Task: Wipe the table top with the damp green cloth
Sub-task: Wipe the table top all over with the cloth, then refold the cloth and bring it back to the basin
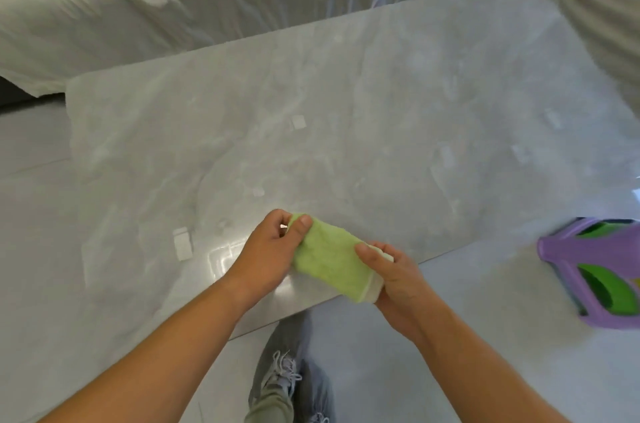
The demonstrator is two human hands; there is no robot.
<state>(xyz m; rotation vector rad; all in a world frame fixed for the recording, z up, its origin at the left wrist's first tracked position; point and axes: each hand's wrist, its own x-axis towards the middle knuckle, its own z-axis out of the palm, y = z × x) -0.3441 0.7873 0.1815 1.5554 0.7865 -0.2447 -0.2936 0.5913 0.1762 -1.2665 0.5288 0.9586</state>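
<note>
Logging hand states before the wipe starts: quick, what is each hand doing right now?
Left hand: closed, pinching the far end of the folded green cloth.
Right hand: closed, gripping the near end of the same cloth.

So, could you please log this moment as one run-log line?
left hand: grips green cloth | right hand: grips cloth | cloth: folded, above table top near edge

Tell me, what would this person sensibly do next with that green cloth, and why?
Probably lower the green cloth flat onto the table top and begin a stroke. Both the left hand and right hand hold it folded at the near edge, and small pale scraps lie on the surface.
</note>
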